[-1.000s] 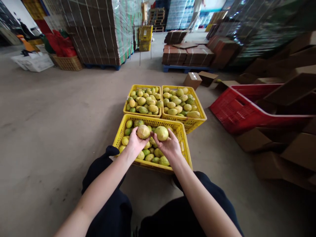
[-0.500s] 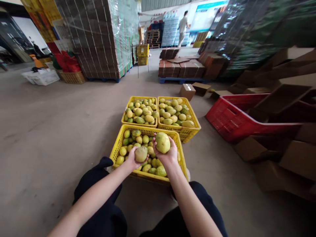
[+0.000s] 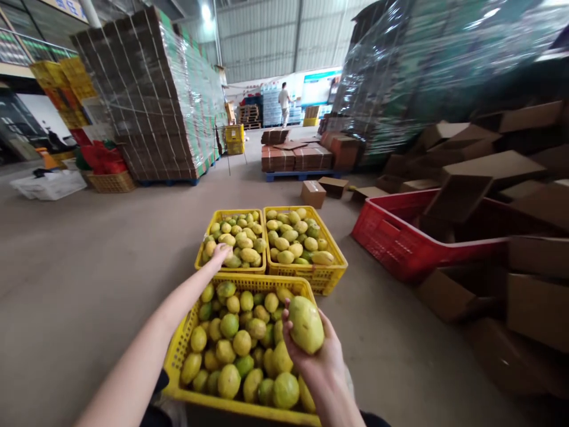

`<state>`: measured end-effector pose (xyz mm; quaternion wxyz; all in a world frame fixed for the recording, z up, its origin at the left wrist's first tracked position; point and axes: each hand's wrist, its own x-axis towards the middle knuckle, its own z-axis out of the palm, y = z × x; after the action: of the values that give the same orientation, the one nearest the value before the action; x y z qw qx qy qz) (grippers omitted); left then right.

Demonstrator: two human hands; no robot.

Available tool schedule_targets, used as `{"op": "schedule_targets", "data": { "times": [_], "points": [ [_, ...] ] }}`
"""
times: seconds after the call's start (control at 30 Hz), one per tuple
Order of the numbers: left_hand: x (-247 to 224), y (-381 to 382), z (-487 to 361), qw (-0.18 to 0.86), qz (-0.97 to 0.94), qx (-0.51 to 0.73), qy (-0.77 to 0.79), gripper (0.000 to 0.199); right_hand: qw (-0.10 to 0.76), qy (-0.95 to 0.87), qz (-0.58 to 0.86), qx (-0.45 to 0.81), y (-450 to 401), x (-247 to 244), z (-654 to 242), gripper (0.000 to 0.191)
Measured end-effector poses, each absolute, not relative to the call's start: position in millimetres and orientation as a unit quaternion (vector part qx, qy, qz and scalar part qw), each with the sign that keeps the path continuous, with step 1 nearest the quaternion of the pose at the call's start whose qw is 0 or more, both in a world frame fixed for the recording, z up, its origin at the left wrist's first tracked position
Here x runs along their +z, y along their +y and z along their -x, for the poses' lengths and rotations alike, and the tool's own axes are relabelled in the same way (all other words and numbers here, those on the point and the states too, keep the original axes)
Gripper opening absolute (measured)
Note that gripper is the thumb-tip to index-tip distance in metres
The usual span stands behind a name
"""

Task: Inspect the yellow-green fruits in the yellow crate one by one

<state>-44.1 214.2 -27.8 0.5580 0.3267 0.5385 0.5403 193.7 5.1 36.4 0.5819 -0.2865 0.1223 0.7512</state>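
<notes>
My right hand (image 3: 317, 350) holds a large yellow-green fruit (image 3: 306, 325) in its palm, above the right side of the near yellow crate (image 3: 178, 350). My left hand (image 3: 221, 254) reaches over the back left crate (image 3: 198, 261), its fingers curled down at a fruit near the crate's left side. What the left fingers hold, if anything, is hidden. Green and yellow fruits fill the near crate and both back crates. The back right crate (image 3: 326, 279) stands beside the back left one.
To the right a red crate (image 3: 391, 249) holds cardboard, with open boxes (image 3: 462, 296) around it. A small closed box (image 3: 313, 193) sits beyond the crates. Farther back are flattened cartons on a blue pallet (image 3: 302, 175), tall wrapped stacks and a person (image 3: 284, 104).
My left hand has moved forward from above the near crate to the back left one; the round fruit it held is no longer visible in it. The view has tilted up.
</notes>
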Motion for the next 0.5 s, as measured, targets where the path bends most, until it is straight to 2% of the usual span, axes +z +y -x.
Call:
{"op": "schedule_targets", "data": {
  "times": [0.1,0.17,0.33,0.5],
  "points": [
    [-39.5,254.2,30.6,0.439,-0.438,0.479,0.622,0.041,0.591,0.149,0.313,0.728,12.0,38.7,-197.5,0.025],
    [-55.8,263.0,23.5,0.388,-0.499,0.430,0.644,0.051,0.597,0.164,0.324,0.716,16.8,42.4,-196.7,0.025],
    [-85.0,263.7,21.9,0.313,-0.583,0.318,0.679,0.065,0.593,0.185,0.327,0.712,24.6,50.8,-187.5,0.026],
    [-77.4,227.6,47.5,0.261,-0.647,0.231,0.679,0.072,0.575,0.183,0.332,0.725,24.4,49.7,-174.2,0.025]
  ]
}}
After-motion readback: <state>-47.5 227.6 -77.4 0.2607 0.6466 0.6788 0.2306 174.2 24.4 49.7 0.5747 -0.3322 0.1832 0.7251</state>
